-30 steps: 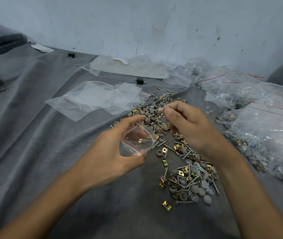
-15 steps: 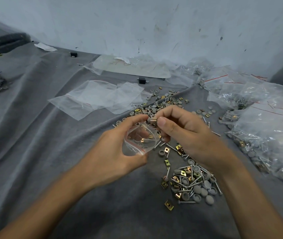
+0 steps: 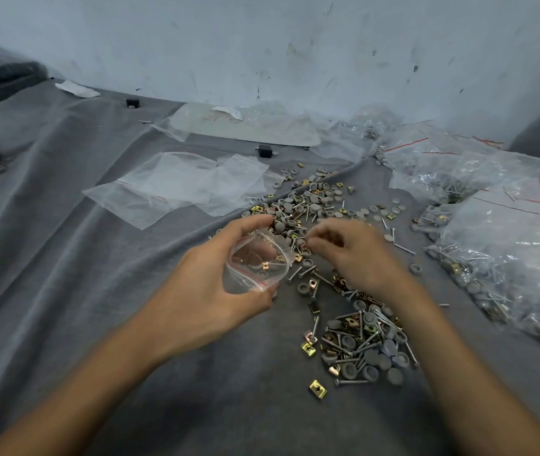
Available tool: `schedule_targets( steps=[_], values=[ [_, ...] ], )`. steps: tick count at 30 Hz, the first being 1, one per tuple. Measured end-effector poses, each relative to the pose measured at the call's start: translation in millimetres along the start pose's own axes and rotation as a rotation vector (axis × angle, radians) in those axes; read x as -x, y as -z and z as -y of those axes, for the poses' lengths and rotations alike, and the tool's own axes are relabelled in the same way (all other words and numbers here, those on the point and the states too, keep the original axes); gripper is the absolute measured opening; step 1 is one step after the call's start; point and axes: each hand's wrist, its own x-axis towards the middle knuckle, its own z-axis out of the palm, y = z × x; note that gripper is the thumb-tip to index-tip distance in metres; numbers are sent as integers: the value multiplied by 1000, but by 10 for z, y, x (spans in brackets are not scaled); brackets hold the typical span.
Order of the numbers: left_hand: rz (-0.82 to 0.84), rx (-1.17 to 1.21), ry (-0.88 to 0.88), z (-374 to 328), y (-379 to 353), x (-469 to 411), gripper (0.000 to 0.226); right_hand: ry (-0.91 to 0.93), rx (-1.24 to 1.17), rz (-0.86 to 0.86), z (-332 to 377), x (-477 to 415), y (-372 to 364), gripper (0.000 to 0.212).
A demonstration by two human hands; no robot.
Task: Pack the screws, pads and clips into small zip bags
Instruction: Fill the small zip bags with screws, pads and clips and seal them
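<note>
Your left hand [image 3: 209, 291] grips the small zip bag [image 3: 255, 268] just above the grey cloth [image 3: 64, 258], with thumb and fingers bowing its mouth open. One brass clip [image 3: 266, 265] shows through the film; other contents are unclear. Your right hand [image 3: 357, 255] is motion-blurred, fingers curled over the scatter of screws, pads and clips [image 3: 311, 205] just right of the bag. Whether they pinch anything: cannot tell. The hand hides part of that scatter. A second heap [image 3: 367, 343] lies nearer you. The filled bags [image 3: 508, 245] at right are cut off by the frame edge.
</note>
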Motion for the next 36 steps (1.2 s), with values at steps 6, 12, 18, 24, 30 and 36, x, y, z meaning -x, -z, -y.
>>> schedule_targets(
  steps=[6, 12, 18, 24, 30, 36],
  values=[
    [10, -6, 0, -8, 9, 11, 73, -49, 316, 112, -1, -45, -244, 16],
    [18, -14, 8, -9, 11, 12, 73, -24, 365, 145, 23, -21, -270, 6],
    [11, -19, 8, -9, 6, 13, 74, -42, 320, 49, -14, 3, -143, 16],
    [1, -17, 8, 8, -3, 8, 75, 65, -256, -91, 294, 94, 47, 16],
    [-5, -13, 6, 12, -5, 16, 75, 125, -406, -74, 560, 188, 52, 26],
    [-1, -15, -5, 3, 1, 0, 78, 163, -490, -1, 564, 237, 124, 22]
  ],
)
